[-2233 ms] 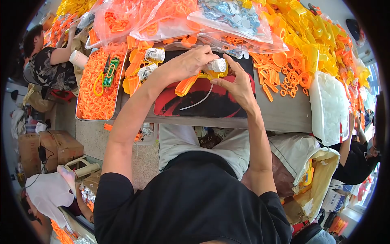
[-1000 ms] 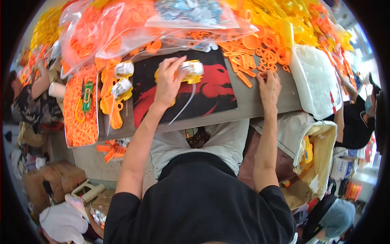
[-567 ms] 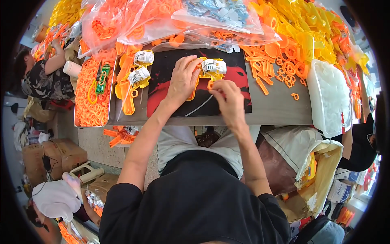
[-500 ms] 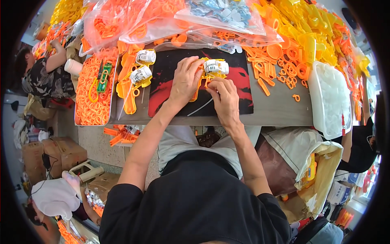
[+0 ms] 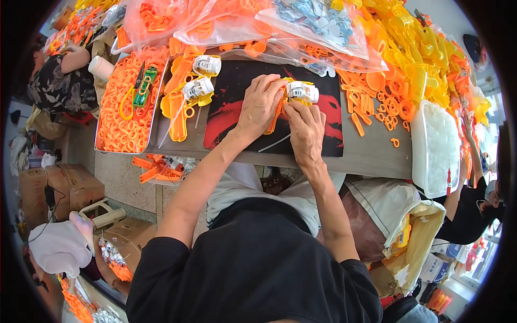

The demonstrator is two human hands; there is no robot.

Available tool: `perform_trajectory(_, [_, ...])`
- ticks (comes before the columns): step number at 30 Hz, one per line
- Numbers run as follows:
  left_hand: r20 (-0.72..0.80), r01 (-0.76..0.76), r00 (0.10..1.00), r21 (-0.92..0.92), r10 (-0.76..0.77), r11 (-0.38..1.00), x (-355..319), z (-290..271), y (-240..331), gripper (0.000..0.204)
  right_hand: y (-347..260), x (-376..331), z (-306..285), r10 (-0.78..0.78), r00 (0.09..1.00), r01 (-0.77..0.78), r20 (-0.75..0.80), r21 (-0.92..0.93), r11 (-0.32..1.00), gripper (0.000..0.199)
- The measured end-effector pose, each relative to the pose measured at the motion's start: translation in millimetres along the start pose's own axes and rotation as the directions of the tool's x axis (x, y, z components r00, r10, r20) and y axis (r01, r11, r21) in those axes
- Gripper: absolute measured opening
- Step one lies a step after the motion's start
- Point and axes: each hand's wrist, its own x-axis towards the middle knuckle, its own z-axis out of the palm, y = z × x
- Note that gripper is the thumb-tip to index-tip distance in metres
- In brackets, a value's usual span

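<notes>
**Both hands close in on a small white and orange plastic toy part**

Since half a second ago, both hands have drawn slightly closer around the white and yellow-orange plastic piece (image 5: 300,92), which lies on the black and red mat (image 5: 231,116), near the mat's far edge. Left hand (image 5: 260,107) cups the piece from its left side, fingers curled over an orange arm of it. Right hand (image 5: 306,129) comes from the near side, its fingertips pressed against the white body. Both grips are closed on the piece.

It looks light, stiff and hollow, moulded plastic with smooth faces that could slip; thin orange arms seem likelier to snap than the blocky white body, which seems the safest place to hold.

Left of the mat lie two more white and orange assemblies (image 5: 200,81), then a metal tray (image 5: 97,145) of orange rings. Beyond the mat sit clear bags (image 5: 318,24) of parts. Right of it are loose orange pieces (image 5: 385,102) and a white tub (image 5: 439,148). The bench (image 5: 371,156) edge runs just below the mat, leaving only a narrow bare strip.
</notes>
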Motion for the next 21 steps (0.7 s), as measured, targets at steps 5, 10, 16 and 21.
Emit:
perform_trajectory(5, [-0.004,-0.010,1.000,0.000,0.010,1.000,0.6,-0.5,-1.5,0.031,3.4,2.4,-1.5,-0.039,0.998,0.040,0.040,-0.032,0.999,0.033])
perform_trajectory(10, [0.077,0.046,0.996,-0.160,-0.034,0.986,10.5,-3.8,-13.7,0.033,23.8,17.1,-18.2,-0.206,0.964,0.215,0.170,-0.033,0.976,0.036])
perform_trajectory(16, [0.137,0.121,0.986,-0.187,-0.096,0.975,15.1,0.0,-17.2,0.033,-24.0,-17.4,15.4,0.094,0.996,-0.092,0.002,-0.172,0.981,0.036])
perform_trajectory(21, [0.216,0.152,0.970,-0.172,-0.114,0.973,20.1,-5.4,-27.1,0.032,6.3,1.2,-2.9,-0.152,0.986,0.164,0.075,-0.184,0.969,0.030])
